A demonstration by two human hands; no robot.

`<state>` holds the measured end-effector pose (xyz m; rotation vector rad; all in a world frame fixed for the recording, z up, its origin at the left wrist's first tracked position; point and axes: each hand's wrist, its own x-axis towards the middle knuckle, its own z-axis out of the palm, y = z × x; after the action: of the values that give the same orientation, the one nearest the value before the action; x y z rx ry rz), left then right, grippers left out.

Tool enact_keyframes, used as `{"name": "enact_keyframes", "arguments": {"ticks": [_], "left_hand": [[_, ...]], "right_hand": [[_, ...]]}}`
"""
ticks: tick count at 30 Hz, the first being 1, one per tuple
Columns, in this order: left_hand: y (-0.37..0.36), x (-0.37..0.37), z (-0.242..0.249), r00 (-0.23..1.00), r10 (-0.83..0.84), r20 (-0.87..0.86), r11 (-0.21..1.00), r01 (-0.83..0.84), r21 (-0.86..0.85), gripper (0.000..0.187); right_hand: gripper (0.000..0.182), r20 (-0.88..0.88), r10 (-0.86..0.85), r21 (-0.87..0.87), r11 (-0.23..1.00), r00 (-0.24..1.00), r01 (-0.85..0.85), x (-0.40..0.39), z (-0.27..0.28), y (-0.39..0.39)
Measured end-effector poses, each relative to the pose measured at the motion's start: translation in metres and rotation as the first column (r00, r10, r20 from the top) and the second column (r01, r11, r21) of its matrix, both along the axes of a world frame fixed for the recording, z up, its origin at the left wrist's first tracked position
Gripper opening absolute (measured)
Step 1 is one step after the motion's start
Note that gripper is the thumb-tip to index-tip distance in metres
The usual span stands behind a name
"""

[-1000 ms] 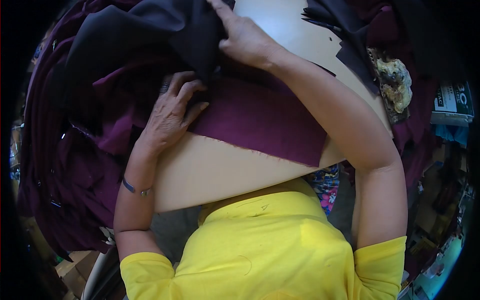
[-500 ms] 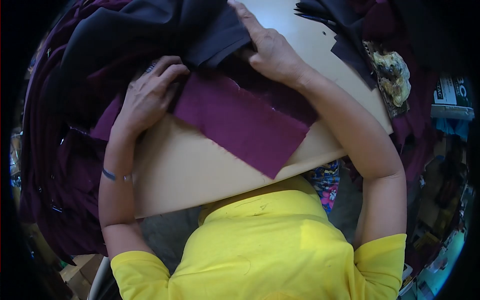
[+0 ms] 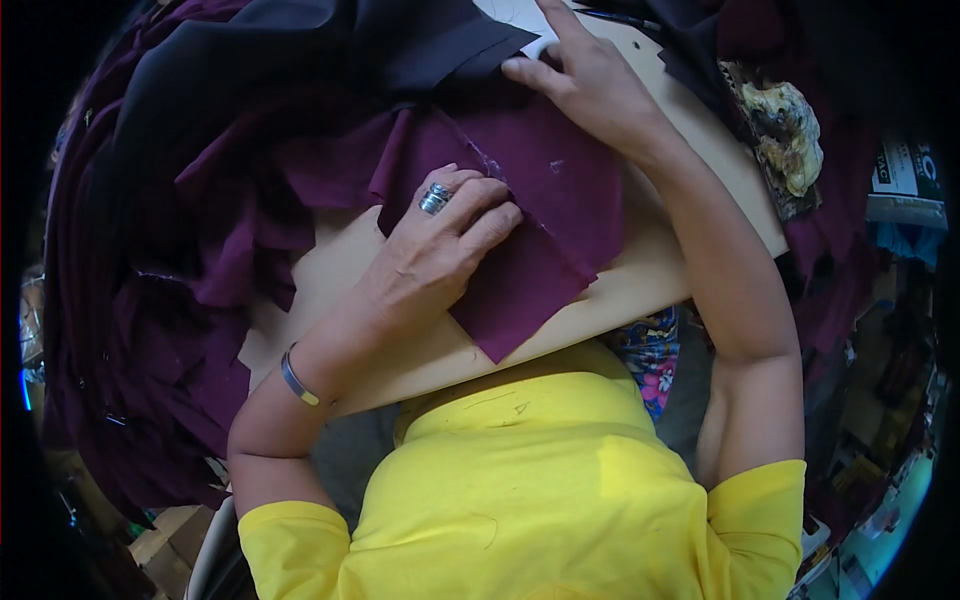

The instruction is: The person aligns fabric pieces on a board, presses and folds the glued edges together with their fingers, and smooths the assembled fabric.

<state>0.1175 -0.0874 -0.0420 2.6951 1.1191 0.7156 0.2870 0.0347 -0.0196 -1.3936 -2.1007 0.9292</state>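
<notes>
A maroon cloth piece [image 3: 540,290] lies on the pale board in front of me, with a frayed, whitish-threaded seam running diagonally across it. My left hand [image 3: 445,235], wearing rings, rests on this cloth beside the seam. Its fingers are curled and closed on the fabric, and the fingertips are partly hidden. Farther up and to the right, my right hand [image 3: 595,90] is over the cloth's upper edge, index finger stretched out and thumb apart. Near its thumb shows a small white thing [image 3: 542,44] whose kind I cannot make out. Black cloth [image 3: 440,50] lies just left of this hand.
A large heap of maroon cloth [image 3: 90,300] hangs over the board's left side. On the right are a crumpled yellowish lump [image 3: 785,140], more dark cloth [image 3: 690,30] and a dark pointed tool [image 3: 620,18]. The pale board [image 3: 660,265] has its near edge at my body.
My left hand has moved right from the black cloth's edge onto the maroon piece. My right hand has shifted slightly up and right. The maroon piece has turned and lies more spread out.
</notes>
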Motion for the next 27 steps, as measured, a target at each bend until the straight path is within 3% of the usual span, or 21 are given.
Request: {"name": "enact_keyframes", "arguments": {"ticks": [3, 6, 9, 12, 18, 21, 25, 27], "left_hand": [[0.000, -0.002, -0.005, 0.999, 0.000, 0.052, 0.999, 0.001, -0.035, 0.031], [-0.001, -0.002, -0.006, 0.999, -0.016, 0.037, 0.999, 0.017, -0.031, 0.032], [-0.004, -0.005, -0.008, 1.000, -0.014, 0.009, 0.998, 0.015, -0.066, 0.041], [-0.007, -0.006, -0.007, 0.999, -0.051, -0.002, 0.997, 0.051, -0.062, 0.046], [-0.007, -0.005, -0.002, 0.984, -0.113, -0.140, 0.992, 0.105, -0.064, 0.051], [-0.008, -0.005, -0.002, 0.985, -0.098, -0.144, 0.994, 0.089, -0.071, 0.050], [-0.008, -0.005, 0.001, 0.979, -0.094, -0.179, 0.994, 0.084, -0.066, 0.051], [-0.008, -0.005, -0.001, 0.972, -0.096, -0.214, 0.994, 0.081, -0.079, 0.052]], "right_hand": [[0.065, -0.042, 0.219, 0.279, 0.939, 0.975, -0.199, 0.023, -0.018, -0.027], [0.072, -0.241, 0.297, 0.199, 0.947, 0.924, -0.252, 0.032, -0.028, -0.027], [0.072, -0.163, 0.140, 0.095, 0.987, 0.977, -0.126, 0.030, -0.022, -0.036], [0.069, -0.073, 0.054, 0.268, 0.963, 0.996, -0.032, 0.034, -0.022, -0.054], [0.065, -0.166, 0.099, 0.339, 0.940, 0.981, -0.038, 0.052, -0.033, -0.071], [0.063, -0.120, 0.011, 0.275, 0.961, 0.993, 0.022, 0.053, -0.033, -0.077], [0.060, -0.203, -0.010, 0.302, 0.951, 0.979, 0.072, 0.058, -0.035, -0.083], [0.058, -0.170, -0.038, 0.178, 0.982, 0.985, 0.069, 0.065, -0.027, -0.089]]}}
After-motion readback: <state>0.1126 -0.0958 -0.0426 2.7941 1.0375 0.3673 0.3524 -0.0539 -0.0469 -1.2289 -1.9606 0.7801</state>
